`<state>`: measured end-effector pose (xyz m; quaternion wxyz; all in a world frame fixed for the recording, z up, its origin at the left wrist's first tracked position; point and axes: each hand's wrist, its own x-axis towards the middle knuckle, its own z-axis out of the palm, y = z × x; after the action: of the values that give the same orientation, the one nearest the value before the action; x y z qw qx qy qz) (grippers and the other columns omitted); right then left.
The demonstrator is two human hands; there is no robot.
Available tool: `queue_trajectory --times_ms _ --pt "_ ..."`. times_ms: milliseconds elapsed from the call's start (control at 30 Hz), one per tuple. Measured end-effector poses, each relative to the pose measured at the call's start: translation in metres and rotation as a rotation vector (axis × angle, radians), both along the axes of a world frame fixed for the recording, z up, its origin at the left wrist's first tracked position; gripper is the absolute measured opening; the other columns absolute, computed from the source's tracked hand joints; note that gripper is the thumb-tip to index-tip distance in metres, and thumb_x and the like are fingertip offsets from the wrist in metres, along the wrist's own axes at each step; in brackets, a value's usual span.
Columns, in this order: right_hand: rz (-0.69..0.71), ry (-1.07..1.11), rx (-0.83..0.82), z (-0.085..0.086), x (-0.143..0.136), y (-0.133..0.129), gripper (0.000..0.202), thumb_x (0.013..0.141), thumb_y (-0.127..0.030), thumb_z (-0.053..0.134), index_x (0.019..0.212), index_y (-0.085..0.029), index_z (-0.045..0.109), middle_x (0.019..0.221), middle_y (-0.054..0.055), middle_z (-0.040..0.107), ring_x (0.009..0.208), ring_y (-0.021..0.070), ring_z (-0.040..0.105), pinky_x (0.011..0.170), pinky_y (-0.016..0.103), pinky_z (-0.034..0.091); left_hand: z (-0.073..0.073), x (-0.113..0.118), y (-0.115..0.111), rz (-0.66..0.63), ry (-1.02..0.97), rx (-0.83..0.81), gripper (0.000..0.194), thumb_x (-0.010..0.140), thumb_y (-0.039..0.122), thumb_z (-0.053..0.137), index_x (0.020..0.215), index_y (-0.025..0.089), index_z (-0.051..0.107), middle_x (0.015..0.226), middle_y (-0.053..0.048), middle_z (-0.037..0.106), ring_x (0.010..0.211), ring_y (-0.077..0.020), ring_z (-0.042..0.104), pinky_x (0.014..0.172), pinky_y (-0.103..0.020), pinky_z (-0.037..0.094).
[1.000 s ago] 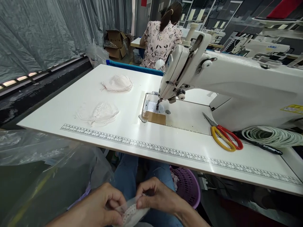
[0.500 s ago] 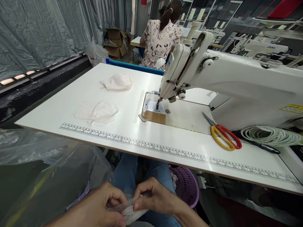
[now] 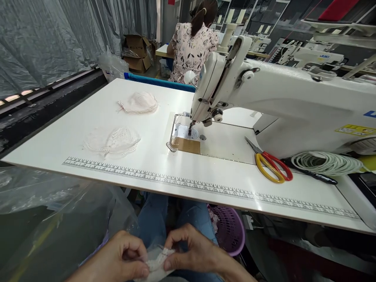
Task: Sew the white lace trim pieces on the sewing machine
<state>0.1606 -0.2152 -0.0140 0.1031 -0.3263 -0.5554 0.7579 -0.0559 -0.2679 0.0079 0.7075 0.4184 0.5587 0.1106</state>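
Note:
Low over my lap, both hands pinch a piece of sheer white lace fabric (image 3: 157, 263) with a scalloped, dotted edge. My left hand (image 3: 125, 256) has its thumb and fingers closed on the fabric's left side. On the other side, my right hand (image 3: 188, 250) grips it between thumb and bent fingers. Part of the fabric is hidden behind the fingers. Above my hands, on the white table, lie a sheer lace cup-shaped piece (image 3: 120, 141) and, farther back, a pale pink cup-shaped piece (image 3: 141, 102) with loose threads at its left end.
A white sewing machine (image 3: 282, 86) stands on the table (image 3: 141, 162), which has a printed ruler (image 3: 176, 183) along its front edge. Scissors (image 3: 272, 166) and coiled cord (image 3: 326, 162) lie right. Below are a purple basket (image 3: 232, 231) and clear plastic (image 3: 73, 211). A person (image 3: 192, 47) sits ahead.
The view has shifted slightly, so the table and machine sit farther left. My hands still hold the lace fabric, its dotted edge now turned and bunched more between my fingers.

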Motion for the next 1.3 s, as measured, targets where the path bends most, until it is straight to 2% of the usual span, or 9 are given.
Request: queue_trajectory --times_ms 200,300,467,600,800,933,1067,1233,1300 --pt "0.051 -0.030 0.171 0.000 -0.003 -0.004 0.039 0.068 -0.049 0.074 0.078 -0.011 0.072 0.060 -0.002 0.054 0.054 0.0076 0.043 0.050 0.018 0.032 -0.001 0.009 0.002 0.006 -0.028 0.033 0.028 0.058 0.033 0.076 0.075 0.013 0.065 0.059 0.006 0.053 0.058 -0.0101 0.044 0.055 -0.018 0.030" --pt "0.066 -0.067 0.240 -0.002 -0.001 -0.006 0.039 0.069 -0.050 0.073 0.081 -0.012 0.073 0.060 -0.002 0.055 0.054 0.0078 0.044 0.049 0.018 0.031 -0.001 0.019 0.004 0.039 -0.033 0.022 0.025 0.062 0.033 0.072 0.067 0.012 0.061 0.051 0.007 0.046 0.052 -0.0080 0.034 0.050 -0.019 0.023" --pt "0.047 -0.088 0.234 -0.001 0.003 -0.005 0.043 0.069 -0.054 0.072 0.077 -0.012 0.072 0.058 -0.002 0.053 0.055 0.0083 0.045 0.050 0.018 0.032 -0.008 0.021 0.002 0.038 -0.056 0.011 0.035 0.060 0.043 0.073 0.060 0.015 0.052 0.047 0.009 0.038 0.048 -0.0068 0.027 0.047 -0.020 0.020" --pt "0.044 -0.022 0.187 0.000 0.003 -0.004 0.046 0.068 -0.058 0.070 0.075 -0.012 0.069 0.058 -0.003 0.050 0.055 0.0082 0.042 0.050 0.018 0.032 -0.017 0.018 -0.003 0.070 -0.066 -0.006 0.046 0.057 0.052 0.077 0.064 0.016 0.049 0.051 0.008 0.041 0.050 -0.0064 0.030 0.048 -0.019 0.021" --pt "0.024 0.020 0.257 -0.002 0.004 -0.005 0.037 0.074 -0.049 0.069 0.075 -0.011 0.069 0.060 -0.002 0.052 0.056 0.0084 0.044 0.052 0.018 0.033 -0.032 0.022 -0.005 0.081 -0.223 -0.050 0.060 0.053 0.068 0.073 0.075 0.018 0.047 0.043 0.013 0.036 0.041 -0.0037 0.022 0.042 -0.019 0.018" --pt "0.016 -0.011 0.287 -0.003 0.007 -0.005 0.029 0.076 -0.040 0.069 0.074 -0.011 0.069 0.058 -0.002 0.053 0.054 0.0083 0.046 0.051 0.018 0.033 -0.038 0.025 -0.006 0.080 -0.143 -0.034 0.066 0.050 0.074 0.070 0.074 0.016 0.051 0.042 0.012 0.036 0.041 -0.0035 0.021 0.042 -0.019 0.017" --pt "0.013 -0.007 0.237 -0.002 0.008 -0.004 0.024 0.076 -0.034 0.068 0.072 -0.011 0.068 0.056 -0.002 0.053 0.051 0.0070 0.043 0.049 0.017 0.032 -0.034 0.025 -0.006 0.093 -0.115 -0.027 0.064 0.048 0.073 0.071 0.069 0.014 0.055 0.044 0.009 0.040 0.043 -0.0040 0.028 0.043 -0.019 0.020" --pt "0.014 0.044 -0.005 0.003 0.008 -0.003 0.037 0.068 -0.046 0.074 0.071 -0.010 0.067 0.059 -0.001 0.053 0.054 0.0067 0.042 0.052 0.017 0.035 -0.017 0.024 0.000 0.220 -0.245 -0.134 0.057 0.044 0.054 0.085 0.072 0.014 0.055 0.046 0.010 0.045 0.046 -0.0038 0.034 0.049 -0.018 0.026" --pt "0.019 0.044 -0.055 0.005 0.008 -0.002 0.041 0.066 -0.049 0.075 0.071 -0.010 0.066 0.061 -0.001 0.054 0.056 0.0076 0.044 0.053 0.017 0.036 -0.012 0.024 0.002 0.228 -0.240 -0.164 0.056 0.043 0.050 0.087 0.072 0.013 0.056 0.049 0.009 0.048 0.048 -0.0040 0.036 0.051 -0.018 0.028"
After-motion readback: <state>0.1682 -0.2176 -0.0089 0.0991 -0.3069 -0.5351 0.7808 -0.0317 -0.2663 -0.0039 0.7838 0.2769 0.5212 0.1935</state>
